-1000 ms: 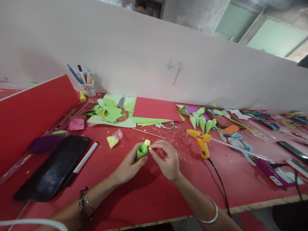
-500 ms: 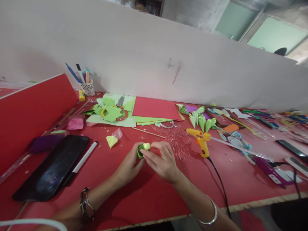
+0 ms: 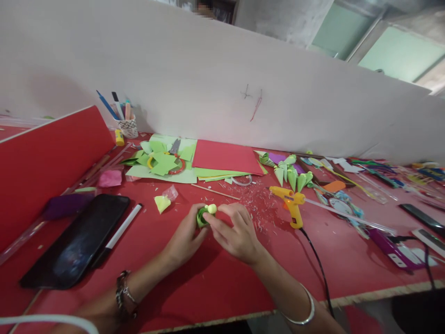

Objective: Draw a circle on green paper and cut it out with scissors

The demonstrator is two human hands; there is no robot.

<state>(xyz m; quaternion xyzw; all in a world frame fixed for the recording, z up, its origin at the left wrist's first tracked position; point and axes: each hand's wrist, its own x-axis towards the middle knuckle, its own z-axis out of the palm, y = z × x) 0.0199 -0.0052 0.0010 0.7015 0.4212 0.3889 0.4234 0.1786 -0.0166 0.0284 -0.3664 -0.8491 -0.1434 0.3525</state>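
Observation:
Between my hands is a rolled green paper cone (image 3: 201, 218), its coiled open end facing up. A small pale yellow ball (image 3: 212, 208), like soft clay, sits at the cone's rim, with a tinier bit beside it. My left hand (image 3: 186, 234) grips the cone from the left. On the other side my right hand (image 3: 236, 232) has its thumb and fingers closed on the cone's right edge, against the ball. Part of the cone is hidden by the fingers. A yellow lump in a clear wrapper (image 3: 162, 203) lies just beyond my left hand.
A yellow glue gun (image 3: 292, 204) with a black cord lies to the right, near several finished green cones (image 3: 292, 176). Scissors (image 3: 175, 150) and cut green paper lie behind. At left are a black phone (image 3: 76, 246), a marker (image 3: 121, 227) and a pen cup (image 3: 128, 126).
The view has shifted very slightly. The cone's coiled opening is turned a little more toward me, and both hands keep their hold.

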